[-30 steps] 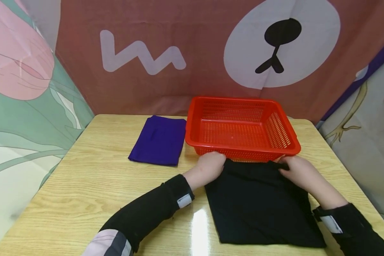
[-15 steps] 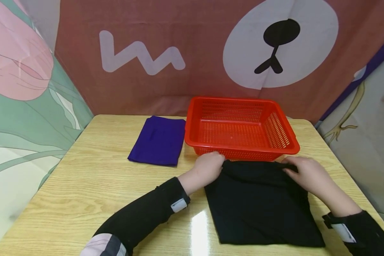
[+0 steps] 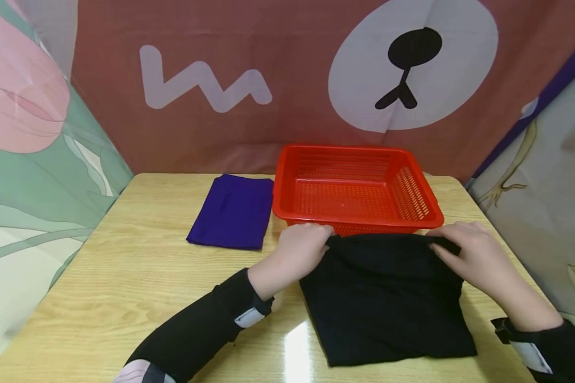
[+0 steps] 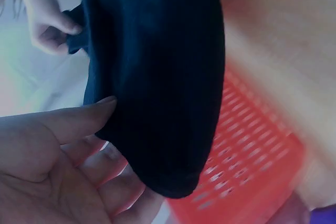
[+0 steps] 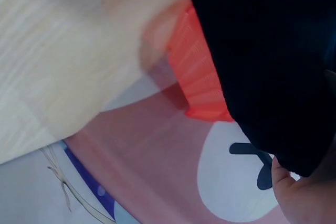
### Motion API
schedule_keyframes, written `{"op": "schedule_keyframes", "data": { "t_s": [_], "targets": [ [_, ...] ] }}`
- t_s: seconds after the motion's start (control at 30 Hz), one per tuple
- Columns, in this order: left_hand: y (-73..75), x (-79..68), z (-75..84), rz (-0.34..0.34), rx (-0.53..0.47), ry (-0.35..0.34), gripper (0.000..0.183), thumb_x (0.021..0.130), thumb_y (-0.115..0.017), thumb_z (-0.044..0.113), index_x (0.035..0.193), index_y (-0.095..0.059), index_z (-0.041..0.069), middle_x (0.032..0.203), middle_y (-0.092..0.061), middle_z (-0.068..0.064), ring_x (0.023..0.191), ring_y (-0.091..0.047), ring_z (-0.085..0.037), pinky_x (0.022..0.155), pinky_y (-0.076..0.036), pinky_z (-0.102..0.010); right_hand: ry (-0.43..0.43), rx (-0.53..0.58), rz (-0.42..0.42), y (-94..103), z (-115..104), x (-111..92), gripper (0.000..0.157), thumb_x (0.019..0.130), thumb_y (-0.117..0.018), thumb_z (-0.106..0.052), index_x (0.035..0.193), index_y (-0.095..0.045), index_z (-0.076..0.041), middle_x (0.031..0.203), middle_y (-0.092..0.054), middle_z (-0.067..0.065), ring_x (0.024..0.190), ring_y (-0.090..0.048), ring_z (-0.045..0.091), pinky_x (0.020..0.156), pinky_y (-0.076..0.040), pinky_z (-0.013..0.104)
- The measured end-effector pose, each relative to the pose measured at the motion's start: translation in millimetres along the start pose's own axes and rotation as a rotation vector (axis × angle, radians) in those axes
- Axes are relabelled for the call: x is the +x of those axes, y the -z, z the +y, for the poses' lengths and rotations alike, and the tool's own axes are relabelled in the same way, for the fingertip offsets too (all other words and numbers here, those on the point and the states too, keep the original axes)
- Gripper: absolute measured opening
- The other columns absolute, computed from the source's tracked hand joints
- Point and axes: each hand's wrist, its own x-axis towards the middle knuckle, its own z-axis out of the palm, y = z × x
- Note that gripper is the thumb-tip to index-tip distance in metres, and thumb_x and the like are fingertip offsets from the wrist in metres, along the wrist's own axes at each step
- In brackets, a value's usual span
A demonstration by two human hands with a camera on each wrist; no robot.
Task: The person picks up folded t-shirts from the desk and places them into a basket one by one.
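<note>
A black cloth [image 3: 388, 303] hangs from both hands in front of the basket, its lower edge by the table's near side. My left hand [image 3: 301, 250] pinches its upper left corner; in the left wrist view the thumb [image 4: 86, 121] presses on the black fabric [image 4: 157, 77] with the fingers behind. The upper right corner is pinched by my right hand [image 3: 474, 255]. In the right wrist view the cloth [image 5: 273, 51] covers most of that hand, leaving a fingertip at its edge. The cloth's top edge is stretched nearly straight between the hands.
A red perforated basket [image 3: 354, 221] stands just beyond the cloth, with nothing inside it. To its left lies a folded purple cloth [image 3: 232, 213] on the wooden table [image 3: 124, 287]. A brown printed curtain [image 3: 211, 133] hangs behind the table.
Both hands have drawn the black cloth's far edge up and slightly toward the person, and the right hand has moved rightward. The upper edge is now straighter. Basket and purple cloth stay put.
</note>
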Motion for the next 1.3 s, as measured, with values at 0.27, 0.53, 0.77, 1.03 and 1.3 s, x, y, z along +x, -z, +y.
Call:
{"op": "schedule_keyframes", "data": {
  "t_s": [0.27, 0.53, 0.77, 1.03, 1.3],
  "targets": [
    [25.5, -6.9, -4.7, 0.037, -0.073, -0.040, 0.014, 0.092, -0.071, 0.015, 0.106, -0.069, 0.018, 0.098, -0.072, 0.003, 0.086, -0.067, -0.015, 0.067, -0.053, -0.029, -0.029, 0.041, 0.032, 18.3, -7.5, 10.4, 0.036, 0.060, -0.086, 0.007, 0.091, -0.074, -0.006, 0.083, -0.072, 0.006, 0.074, -0.060, 0.023, 0.073, -0.037, 0.034],
    [48.6, -13.1, -8.0, 0.065, -0.145, -0.048, 0.018, 0.093, -0.068, 0.013, 0.111, -0.069, 0.015, 0.103, -0.071, -0.001, 0.092, -0.066, -0.017, 0.080, -0.054, -0.032, 0.015, 0.118, 0.120, 32.8, -10.9, 20.0, 0.014, 0.082, -0.079, -0.013, 0.094, -0.074, -0.006, 0.083, -0.070, 0.006, 0.080, -0.054, 0.014, 0.085, -0.033, 0.021],
    [66.8, -16.8, -9.4, 0.087, -0.205, -0.044, 0.020, 0.093, -0.069, 0.013, 0.113, -0.070, 0.015, 0.106, -0.070, 0.000, 0.095, -0.065, -0.015, 0.087, -0.053, -0.032, 0.015, 0.167, 0.176, 39.0, -14.0, 24.6, 0.031, 0.095, -0.064, -0.033, 0.096, -0.074, -0.004, 0.082, -0.069, 0.005, 0.080, -0.053, 0.012, 0.094, -0.030, 0.015],
    [85.7, -13.7, -15.7, 0.185, -0.227, -0.051, 0.020, 0.093, -0.069, 0.009, 0.113, -0.070, 0.014, 0.108, -0.070, 0.000, 0.099, -0.064, -0.015, 0.089, -0.052, -0.031, 0.001, 0.188, 0.292, 42.2, -21.0, 36.5, 0.012, 0.084, -0.072, -0.009, 0.093, -0.074, -0.001, 0.083, -0.067, 0.010, 0.082, -0.054, 0.016, 0.086, -0.034, 0.012],
    [100.9, -4.6, -24.6, 0.321, -0.275, -0.079, 0.020, 0.094, -0.067, 0.006, 0.113, -0.070, 0.010, 0.106, -0.068, -0.003, 0.100, -0.062, -0.019, 0.091, -0.050, -0.032, -0.090, 0.157, 0.360, 53.7, -32.8, 52.6, 0.020, 0.077, -0.071, 0.011, 0.096, -0.073, 0.006, 0.085, -0.068, 0.019, 0.089, -0.050, 0.000, 0.083, -0.034, 0.012]
  ]
}}
